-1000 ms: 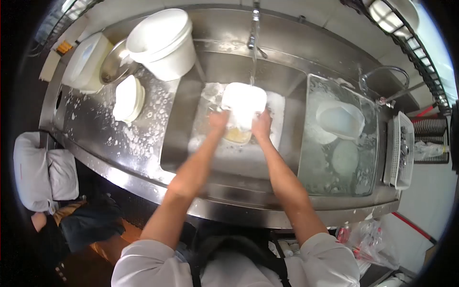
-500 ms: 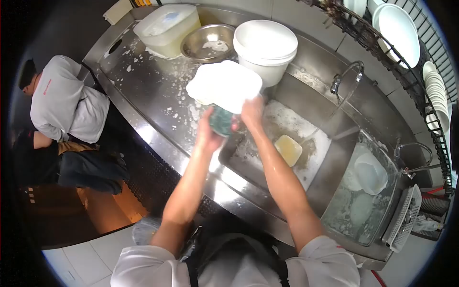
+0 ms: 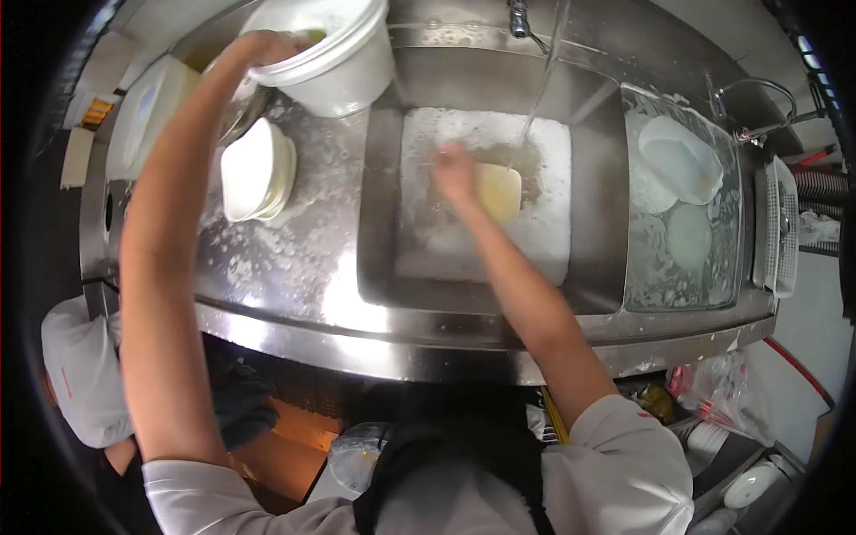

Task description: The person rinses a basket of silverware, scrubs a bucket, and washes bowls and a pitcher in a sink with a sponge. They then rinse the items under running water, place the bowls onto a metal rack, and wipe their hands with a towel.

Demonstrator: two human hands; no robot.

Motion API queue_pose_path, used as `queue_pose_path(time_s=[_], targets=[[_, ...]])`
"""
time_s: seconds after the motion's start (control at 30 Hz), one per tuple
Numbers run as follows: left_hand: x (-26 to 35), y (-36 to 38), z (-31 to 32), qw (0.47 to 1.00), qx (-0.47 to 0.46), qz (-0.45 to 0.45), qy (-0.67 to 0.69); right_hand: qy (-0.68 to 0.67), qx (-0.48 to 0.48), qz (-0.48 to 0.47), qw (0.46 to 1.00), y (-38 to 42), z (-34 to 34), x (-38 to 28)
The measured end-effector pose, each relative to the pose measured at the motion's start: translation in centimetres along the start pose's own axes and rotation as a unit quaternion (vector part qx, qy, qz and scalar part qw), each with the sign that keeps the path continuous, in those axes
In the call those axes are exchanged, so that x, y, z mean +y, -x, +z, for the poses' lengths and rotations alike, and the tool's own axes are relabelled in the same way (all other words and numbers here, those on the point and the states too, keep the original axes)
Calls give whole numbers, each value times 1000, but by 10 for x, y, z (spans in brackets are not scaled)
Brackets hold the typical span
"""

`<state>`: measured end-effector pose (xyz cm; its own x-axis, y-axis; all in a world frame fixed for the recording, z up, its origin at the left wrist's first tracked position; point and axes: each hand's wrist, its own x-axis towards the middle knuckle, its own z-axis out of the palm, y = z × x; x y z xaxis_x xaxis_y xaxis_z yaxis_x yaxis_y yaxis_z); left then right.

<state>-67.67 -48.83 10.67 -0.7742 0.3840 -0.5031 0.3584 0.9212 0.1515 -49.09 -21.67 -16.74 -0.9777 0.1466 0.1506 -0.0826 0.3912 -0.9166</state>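
My left hand reaches over the rim of the white bucket, its fingers partly hidden inside. At the fingertips shows a bit of a green scouring pad. Over the soapy sink basin is my right hand, smeared by motion, so its fingers cannot be made out. Just right of it, a pale yellowish square container sits in the suds. A stack of white containers stands on the wet counter, below the bucket in view.
Water runs from a tap into the basin. To the right, a water-filled basin holds white containers. A white basket hangs at the right end. A clear tub and metal bowl stand left; another person is lower left.
The white container has left my hands; white containers now stand stacked on the counter. My left hand has moved up to the bucket, my right down over the basin. The view has turned right.
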Motion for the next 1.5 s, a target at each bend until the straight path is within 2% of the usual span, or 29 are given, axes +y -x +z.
queue_pose_path(time_s=[0.03,0.07,0.1,0.17,0.2,0.27,0.33,0.4,0.47,0.57,0.6,0.63,0.67,0.73,0.77,0.8,0.9,0.93,0.97,1.03,1.07,1.13,1.2,1.27,1.3,1.33,1.4,1.43,1.5], targets=[[-4,-18,-2,968,-155,-88,176,142,-47,174,973,2,-43,60],[7,-25,-3,953,-196,-112,204,342,10,234,910,10,-75,94],[24,-24,-10,936,-232,-137,229,328,-84,325,883,15,-107,117],[42,-25,-18,903,-264,-182,285,150,-133,498,844,29,-114,144],[54,-15,-22,921,-199,-164,293,267,-236,395,846,34,-113,155],[65,10,-37,937,-74,-110,323,469,-417,150,764,32,-108,166],[46,14,-51,928,30,-15,372,406,-231,243,850,27,-104,157],[67,40,-60,848,192,12,493,393,-134,38,909,23,-103,173],[91,59,-62,723,356,28,592,424,-150,-47,892,3,-114,127],[117,99,-33,659,343,149,653,373,-184,110,903,-18,-90,144],[141,109,-18,662,302,185,661,422,-131,64,895,-14,-80,166],[156,116,-5,680,290,103,665,465,-75,15,882,-8,-71,195],[194,115,15,661,373,67,647,500,-18,-28,865,-5,-64,212],[211,121,55,759,290,44,581,437,-184,163,865,-15,-86,204],[226,118,75,795,333,-7,507,400,-261,166,863,-13,-106,188],[237,120,88,806,270,2,528,366,-333,168,853,-11,-125,172],[250,108,141,767,177,-56,615,325,-299,155,884,-17,-148,136],[248,100,163,754,168,-40,633,318,-293,146,890,-22,-151,122],[251,94,181,713,142,-65,684,324,-286,125,893,-28,-147,112],[249,70,218,724,154,-81,668,337,-268,83,899,-45,-136,98],[251,58,235,728,158,-91,661,270,-308,201,890,-51,-135,97],[255,27,254,777,143,-65,609,120,-365,424,820,-61,-133,95],[258,-13,267,900,214,-21,378,-11,-307,419,855,-43,-139,78],[286,-51,277,925,290,-18,245,-136,-246,407,869,-17,-153,62],[295,-65,285,929,324,-14,175,-55,-267,343,899,-14,-151,67],[298,-76,297,936,281,26,209,26,-284,275,918,-14,-149,72],[308,-94,309,938,190,108,271,108,-285,220,927,-17,-169,56],[303,-93,303,974,129,120,144,108,-274,237,926,-14,-185,44],[314,-98,290,972,122,-71,187,24,-246,319,915,-6,-182,35]])
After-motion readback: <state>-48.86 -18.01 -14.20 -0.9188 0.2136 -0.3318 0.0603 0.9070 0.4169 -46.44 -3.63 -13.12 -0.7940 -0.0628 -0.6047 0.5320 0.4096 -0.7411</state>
